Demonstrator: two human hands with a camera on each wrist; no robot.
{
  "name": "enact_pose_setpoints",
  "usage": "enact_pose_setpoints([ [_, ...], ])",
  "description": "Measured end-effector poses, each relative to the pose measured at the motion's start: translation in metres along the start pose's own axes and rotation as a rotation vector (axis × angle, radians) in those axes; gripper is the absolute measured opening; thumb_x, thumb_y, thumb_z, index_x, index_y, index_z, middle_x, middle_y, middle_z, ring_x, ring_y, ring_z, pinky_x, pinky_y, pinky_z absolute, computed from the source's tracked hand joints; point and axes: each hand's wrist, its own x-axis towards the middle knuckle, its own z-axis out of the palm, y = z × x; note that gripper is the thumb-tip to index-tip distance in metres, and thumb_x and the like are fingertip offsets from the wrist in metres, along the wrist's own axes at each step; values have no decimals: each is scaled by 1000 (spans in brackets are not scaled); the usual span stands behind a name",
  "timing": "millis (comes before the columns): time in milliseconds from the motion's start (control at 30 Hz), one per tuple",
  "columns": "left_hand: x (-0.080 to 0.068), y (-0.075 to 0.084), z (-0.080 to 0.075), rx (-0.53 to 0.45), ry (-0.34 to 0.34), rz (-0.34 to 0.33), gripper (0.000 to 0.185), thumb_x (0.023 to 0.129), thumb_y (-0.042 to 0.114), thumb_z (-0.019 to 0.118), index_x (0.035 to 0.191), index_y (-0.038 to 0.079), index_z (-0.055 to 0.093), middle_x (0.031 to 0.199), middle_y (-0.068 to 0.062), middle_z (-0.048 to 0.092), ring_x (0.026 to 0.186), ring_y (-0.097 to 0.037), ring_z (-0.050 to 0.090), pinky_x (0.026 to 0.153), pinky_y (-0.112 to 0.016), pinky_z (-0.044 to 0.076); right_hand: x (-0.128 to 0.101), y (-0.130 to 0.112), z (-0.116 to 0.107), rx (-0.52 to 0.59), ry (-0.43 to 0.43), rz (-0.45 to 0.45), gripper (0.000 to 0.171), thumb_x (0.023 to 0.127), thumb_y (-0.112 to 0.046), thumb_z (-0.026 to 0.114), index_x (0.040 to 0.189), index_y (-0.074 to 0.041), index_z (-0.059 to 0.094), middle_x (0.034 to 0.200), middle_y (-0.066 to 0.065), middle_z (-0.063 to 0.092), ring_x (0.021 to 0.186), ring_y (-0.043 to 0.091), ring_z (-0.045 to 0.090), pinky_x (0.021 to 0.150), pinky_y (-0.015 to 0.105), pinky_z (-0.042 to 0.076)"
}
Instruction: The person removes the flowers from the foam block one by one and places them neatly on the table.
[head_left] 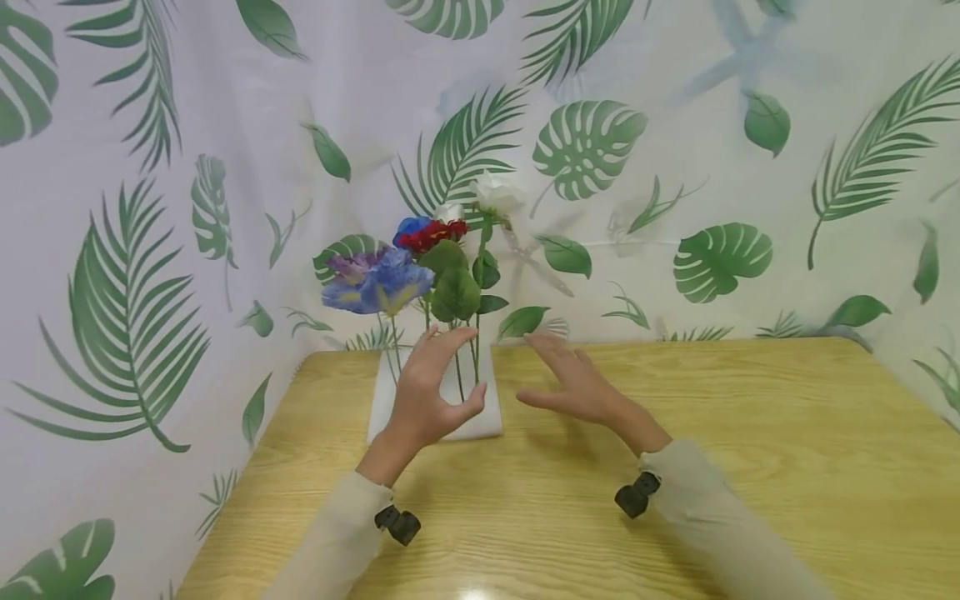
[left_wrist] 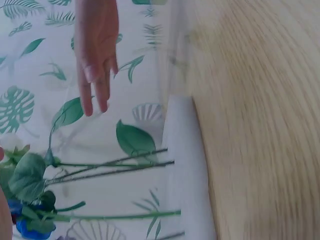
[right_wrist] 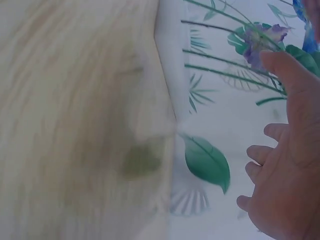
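Note:
A white foam block (head_left: 491, 417) stands at the table's back left, with several artificial flowers stuck upright in it: a blue-purple one (head_left: 378, 283), a red one (head_left: 431, 235) and a white one (head_left: 497, 196). My left hand (head_left: 450, 375) hovers just in front of the block with fingers spread, thumb and fingers on either side of the green stems (head_left: 475, 354), gripping nothing. My right hand (head_left: 558, 375) floats flat and open just right of the block. The left wrist view shows the block (left_wrist: 182, 170), the stems (left_wrist: 115, 165) and the right hand (left_wrist: 95, 55).
The wooden table (head_left: 750, 450) stretches right and forward of the block. A leaf-print curtain (head_left: 675, 167) closes off the back and left side, right behind the flowers. The right wrist view shows the block (right_wrist: 170, 75) at the table's edge against the curtain.

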Motion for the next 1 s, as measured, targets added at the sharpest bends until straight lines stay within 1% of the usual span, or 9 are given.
enact_pose_setpoints([
  [100, -5, -4, -12, 13, 179, 25, 50, 88, 32, 67, 128, 0, 64, 108, -14, 71, 98, -30, 66, 98, -52, 52, 5, -3, 9, 19, -12, -19, 95, 92, -51, 71, 164, -11, 22, 168, 16, 25, 156, 39, 20, 124, 68, 17],
  [233, -14, -13, -25, 35, 339, -3, 55, 87, 32, 66, 125, -7, 60, 96, -20, 61, 87, -32, 56, 80, -44, 46, 11, -7, 21, 52, -20, -49, 97, 90, -46, 74, 162, -4, 24, 167, 20, 27, 153, 42, 27, 123, 64, 25],
  [333, -24, -22, -30, 21, 383, -92, 63, 82, 26, 68, 131, -10, 50, 102, -26, 53, 93, -35, 48, 84, -42, 41, 15, -11, 28, 101, -36, -54, 99, 88, -44, 77, 161, -3, 24, 167, 21, 26, 153, 42, 27, 124, 62, 26],
  [433, -35, -31, -35, -36, 367, -228, 77, 79, 22, 71, 142, -7, 38, 114, -30, 45, 103, -37, 41, 92, -42, 38, 18, -14, 35, 151, -72, -47, 101, 88, -42, 79, 162, -4, 22, 168, 21, 23, 154, 41, 24, 125, 60, 25],
  [600, -52, -47, -42, -167, 194, -537, 95, 79, 21, 78, 154, 1, 22, 131, -30, 31, 120, -37, 31, 105, -47, 31, 23, -17, 44, 210, -145, -16, 104, 86, -42, 81, 163, -5, 20, 169, 19, 19, 155, 39, 21, 126, 58, 23],
  [733, -60, -60, -50, -231, -69, -853, 104, 83, 26, 79, 159, 4, 10, 150, -29, 20, 138, -44, 24, 115, -59, 29, 27, -18, 51, 237, -177, 14, 107, 85, -41, 83, 163, -6, 19, 169, 19, 20, 156, 39, 21, 127, 58, 22],
  [800, -63, -67, -56, -245, -217, -973, 110, 84, 30, 80, 161, 7, 5, 158, -29, 14, 144, -46, 21, 117, -64, 30, 29, -18, 54, 240, -187, 23, 107, 84, -40, 84, 163, -4, 19, 168, 20, 21, 155, 39, 22, 127, 57, 22],
  [900, -70, -76, -62, -270, -412, -1073, 119, 83, 35, 83, 163, 9, -1, 163, -29, 10, 150, -48, 20, 117, -66, 34, 31, -20, 57, 240, -196, 34, 108, 83, -36, 86, 162, -1, 21, 167, 21, 24, 155, 39, 23, 128, 54, 21],
  [1000, -76, -84, -67, -316, -554, -1108, 126, 81, 33, 87, 163, 7, -4, 164, -30, 13, 151, -48, 22, 118, -65, 35, 32, -21, 60, 232, -205, 47, 107, 82, -35, 87, 161, 0, 23, 167, 21, 26, 155, 39, 25, 128, 53, 22],
])
